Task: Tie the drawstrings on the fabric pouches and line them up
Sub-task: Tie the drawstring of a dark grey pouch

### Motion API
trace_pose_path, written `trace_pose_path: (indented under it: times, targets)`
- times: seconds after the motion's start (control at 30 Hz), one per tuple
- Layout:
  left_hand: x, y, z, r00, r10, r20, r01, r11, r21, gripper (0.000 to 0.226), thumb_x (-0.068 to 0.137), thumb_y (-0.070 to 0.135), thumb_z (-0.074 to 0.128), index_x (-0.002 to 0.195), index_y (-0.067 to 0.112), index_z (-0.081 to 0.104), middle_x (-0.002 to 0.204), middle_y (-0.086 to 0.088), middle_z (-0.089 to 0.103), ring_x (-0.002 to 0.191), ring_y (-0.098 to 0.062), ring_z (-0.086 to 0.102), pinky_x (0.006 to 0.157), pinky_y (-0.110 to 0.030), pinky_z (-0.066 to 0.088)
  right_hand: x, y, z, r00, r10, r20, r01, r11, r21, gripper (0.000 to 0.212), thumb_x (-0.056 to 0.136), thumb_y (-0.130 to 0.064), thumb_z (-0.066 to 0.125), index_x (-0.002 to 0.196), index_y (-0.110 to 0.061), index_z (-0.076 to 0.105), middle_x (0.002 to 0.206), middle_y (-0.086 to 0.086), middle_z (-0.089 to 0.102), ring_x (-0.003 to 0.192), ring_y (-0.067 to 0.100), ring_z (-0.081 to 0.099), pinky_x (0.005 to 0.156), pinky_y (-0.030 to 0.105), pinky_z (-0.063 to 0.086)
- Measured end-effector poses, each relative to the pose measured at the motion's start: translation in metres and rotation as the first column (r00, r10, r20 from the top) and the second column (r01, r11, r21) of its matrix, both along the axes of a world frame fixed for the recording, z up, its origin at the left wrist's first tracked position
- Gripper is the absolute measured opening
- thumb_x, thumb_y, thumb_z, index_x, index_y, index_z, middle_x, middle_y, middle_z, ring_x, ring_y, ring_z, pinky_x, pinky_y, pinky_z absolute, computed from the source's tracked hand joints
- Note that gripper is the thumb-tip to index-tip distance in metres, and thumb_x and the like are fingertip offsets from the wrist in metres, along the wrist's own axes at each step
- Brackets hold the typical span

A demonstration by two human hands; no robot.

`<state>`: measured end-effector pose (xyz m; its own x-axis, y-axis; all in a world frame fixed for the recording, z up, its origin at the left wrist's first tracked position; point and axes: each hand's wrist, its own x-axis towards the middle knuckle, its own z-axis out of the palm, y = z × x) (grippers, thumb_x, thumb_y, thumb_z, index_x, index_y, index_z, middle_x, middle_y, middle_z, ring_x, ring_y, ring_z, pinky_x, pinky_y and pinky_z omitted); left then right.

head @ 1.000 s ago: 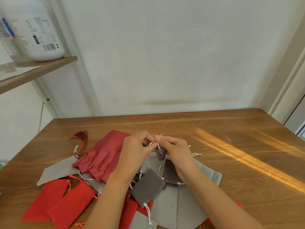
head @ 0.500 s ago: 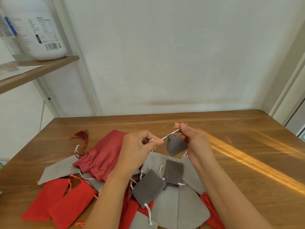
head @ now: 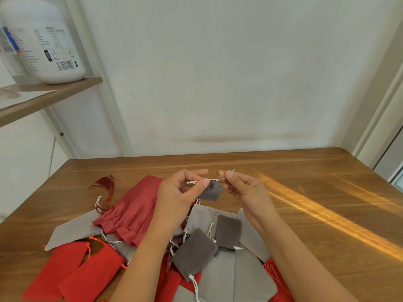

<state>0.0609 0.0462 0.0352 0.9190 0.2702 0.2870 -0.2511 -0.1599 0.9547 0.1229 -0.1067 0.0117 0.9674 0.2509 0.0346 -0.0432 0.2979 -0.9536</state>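
Head cam: left hand [head: 178, 199] & right hand [head: 244, 190] each pinch an end of the white drawstring [head: 214, 180], small dark grey pouch [head: 211, 191] hanging off it above the table [head: 305, 214] middle. Rest of the red/grey pouches [head: 135, 214] piled by the near edge, w/ one red tassel [head: 104, 184] sticking out left.

Both hands — left [head: 177, 194], right [head: 244, 188] — pinch the white drawstring [head: 214, 180] of a small grey pouch [head: 211, 191] above the table [head: 305, 214].

Dark grey pouch [head: 210, 191] with white drawstring [head: 214, 180], red pouches [head: 72, 273], light grey pouches [head: 235, 277], brown wooden table [head: 305, 214]
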Motion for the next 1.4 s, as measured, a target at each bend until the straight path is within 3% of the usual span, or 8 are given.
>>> trace_pose_path:
  times: [0.13, 0.23, 0.4, 0.63, 0.93, 1.13, 1.27, 1.4]
  targets:
    - [-0.003, -0.001, 0.007, 0.996, -0.088, 0.009, 0.087, 0.968, -0.234, 0.013, 0.079, 0.006, 0.067, 0.07, 0.003, 0.058, 0.077, -0.007, 0.075, 0.05, -0.008, 0.058, 0.047, -0.016, 0.043, -0.008, 0.009, 0.001, 0.998, -0.003, 0.07, 0.002, 1.0, 0.008, 0.022, 0.075, -0.029, 0.066, 0.089, -0.015, 0.076, 0.074, -0.002, 0.069, 0.067, 0.004, 0.057, 0.071, 0.017, 0.048]
    - [-0.003, 0.003, 0.007, 0.994, -0.076, -0.078, 0.057, 0.973, -0.224, 0.011, 0.077, 0.012, 0.07, 0.072, 0.002, 0.066, 0.063, -0.004, 0.069, 0.046, -0.006, 0.053, 0.046, -0.015, 0.043, -0.012, 0.007, 0.004, 0.986, -0.038, 0.161, 0.037, 0.999, 0.005, 0.019, 0.073, -0.026, 0.069, 0.086, -0.015, 0.077, 0.08, -0.003, 0.073, 0.069, 0.003, 0.058, 0.07, 0.015, 0.048]
    - [0.002, 0.009, -0.003, 0.956, -0.137, -0.261, 0.108, 0.987, -0.121, 0.021, 0.082, 0.02, 0.07, 0.062, 0.013, 0.072, 0.055, 0.001, 0.061, 0.047, -0.006, 0.045, 0.047, -0.015, 0.039, -0.014, 0.01, 0.001, 0.947, 0.089, 0.308, -0.074, 0.995, -0.062, 0.018, 0.073, -0.018, 0.071, 0.087, -0.009, 0.077, 0.108, -0.004, 0.071, 0.113, 0.005, 0.059, 0.088, 0.022, 0.051]
    - [-0.001, 0.004, -0.005, 0.9, -0.362, -0.243, 0.386, 0.921, 0.058, 0.015, 0.09, 0.006, 0.061, 0.085, 0.009, 0.074, 0.073, 0.006, 0.07, 0.059, -0.002, 0.051, 0.061, -0.019, 0.045, -0.012, 0.009, 0.001, 0.959, 0.089, 0.269, -0.071, 0.995, -0.074, 0.018, 0.071, -0.015, 0.073, 0.087, -0.009, 0.077, 0.073, -0.006, 0.064, 0.058, 0.005, 0.055, 0.054, 0.015, 0.047]
    - [0.006, 0.008, -0.01, 0.97, -0.129, -0.206, 0.13, 0.992, -0.007, 0.022, 0.084, 0.023, 0.069, 0.077, 0.003, 0.075, 0.057, 0.0, 0.057, 0.051, -0.009, 0.042, 0.059, -0.025, 0.037, -0.013, 0.004, 0.004, 0.911, 0.172, 0.376, -0.031, 0.936, -0.351, 0.021, 0.077, -0.033, 0.07, 0.093, -0.021, 0.078, 0.084, 0.0, 0.066, 0.076, 0.02, 0.066, 0.066, 0.032, 0.058]
    - [0.004, 0.004, -0.009, 0.971, -0.149, -0.189, 0.141, 0.988, -0.054, 0.02, 0.091, 0.01, 0.061, 0.078, 0.009, 0.076, 0.063, -0.001, 0.066, 0.051, -0.005, 0.044, 0.054, -0.016, 0.038, -0.012, 0.002, 0.006, 0.901, 0.084, 0.425, 0.032, 0.965, -0.26, 0.017, 0.07, -0.023, 0.077, 0.087, -0.021, 0.079, 0.085, 0.0, 0.068, 0.073, 0.022, 0.067, 0.07, 0.036, 0.058]
    - [0.006, 0.001, -0.011, 0.972, -0.115, -0.207, 0.107, 0.993, -0.05, 0.022, 0.09, 0.009, 0.062, 0.073, 0.013, 0.077, 0.064, 0.0, 0.068, 0.054, -0.002, 0.048, 0.06, -0.015, 0.042, -0.007, 0.001, 0.002, 0.832, 0.064, 0.551, 0.174, 0.914, -0.368, 0.018, 0.074, -0.017, 0.078, 0.078, -0.034, 0.077, 0.081, -0.01, 0.067, 0.079, 0.009, 0.061, 0.071, 0.019, 0.046]
    - [0.005, -0.002, -0.011, 0.97, -0.086, -0.229, 0.083, 0.996, -0.024, 0.02, 0.088, 0.011, 0.064, 0.071, 0.009, 0.074, 0.054, 0.012, 0.06, 0.05, 0.001, 0.044, 0.058, -0.012, 0.037, -0.008, 0.0, 0.002, 0.801, 0.066, 0.594, 0.258, 0.859, -0.443, 0.01, 0.081, -0.012, 0.074, 0.08, -0.022, 0.073, 0.079, -0.015, 0.07, 0.079, -0.002, 0.058, 0.069, 0.008, 0.04]
